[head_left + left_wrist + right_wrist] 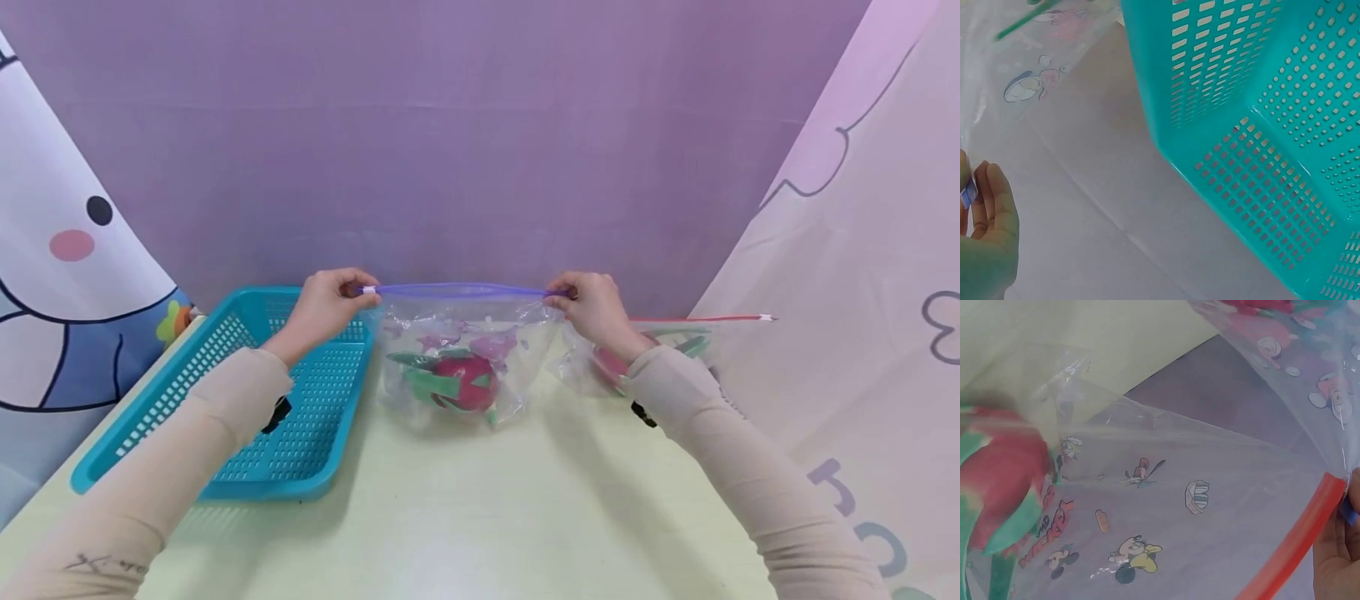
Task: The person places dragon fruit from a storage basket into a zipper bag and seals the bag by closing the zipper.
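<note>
A clear zipper bag (pixel 405 321) with a purple strip stands upright at the middle of the table, with a red and green dragon fruit (pixel 472 385) inside. At its top left corner my left hand (pixel 326 307) pinches the strip end beside a white slider (pixel 369 290). My right hand (pixel 592 307) pinches the opposite end, so the strip is stretched straight between both hands. Behind my right wrist is a second clear bag, whose red zipper strip (pixel 1297 544) crosses the right wrist view. Another dragon fruit (pixel 1007 472) shows through that bag.
A turquoise perforated basket (pixel 341 417) stands at the left, beneath my left forearm. A purple cloth (pixel 480 150) hangs behind the table (pixel 450 517), and printed cloths (pixel 862 333) hang at both sides. A small orange and green object (pixel 176 321) sits behind the basket.
</note>
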### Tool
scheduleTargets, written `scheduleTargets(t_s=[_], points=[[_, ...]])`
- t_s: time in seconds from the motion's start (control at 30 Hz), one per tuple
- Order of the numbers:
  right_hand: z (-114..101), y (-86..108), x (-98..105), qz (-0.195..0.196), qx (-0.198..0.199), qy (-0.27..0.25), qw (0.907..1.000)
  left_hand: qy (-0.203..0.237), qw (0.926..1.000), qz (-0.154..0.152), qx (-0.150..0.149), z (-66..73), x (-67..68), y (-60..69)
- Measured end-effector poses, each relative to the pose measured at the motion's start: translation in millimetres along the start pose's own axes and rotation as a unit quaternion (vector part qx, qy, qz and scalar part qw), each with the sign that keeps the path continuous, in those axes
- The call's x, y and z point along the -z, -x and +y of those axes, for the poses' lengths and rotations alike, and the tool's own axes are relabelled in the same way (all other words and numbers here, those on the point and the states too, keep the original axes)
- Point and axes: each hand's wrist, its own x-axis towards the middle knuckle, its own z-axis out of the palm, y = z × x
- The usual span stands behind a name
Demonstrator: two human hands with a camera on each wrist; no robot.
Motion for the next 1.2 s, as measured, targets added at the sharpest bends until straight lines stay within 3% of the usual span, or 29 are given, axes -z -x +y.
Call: scheduleTargets(t_s=[0.53, 0.83, 1.07, 1.2], points=[[-1, 6.3, -1, -0.018, -0.004, -0.022, 0.9996, 0.015, 0.9978, -0.054, 0.037, -6.4, 3.6, 18.7], [-9, 5.2, 7, -0.031, 0.01, -0.009, 0.9994, 0.059, 0.9948, -0.056, 0.061, -5.9, 4.8, 21.5], [-24, 3.3, 8, -0.056, 0.047, 0.03, 0.9969, 0.089, 0.991, -0.053, 0.084, -7.0, 3.5, 23.6], [-43, 1.8, 3, -0.063, 0.094, 0.024, 0.9933, 0.126, 0.986, -0.045, 0.1, -5.1, -1.9, 22.6]])
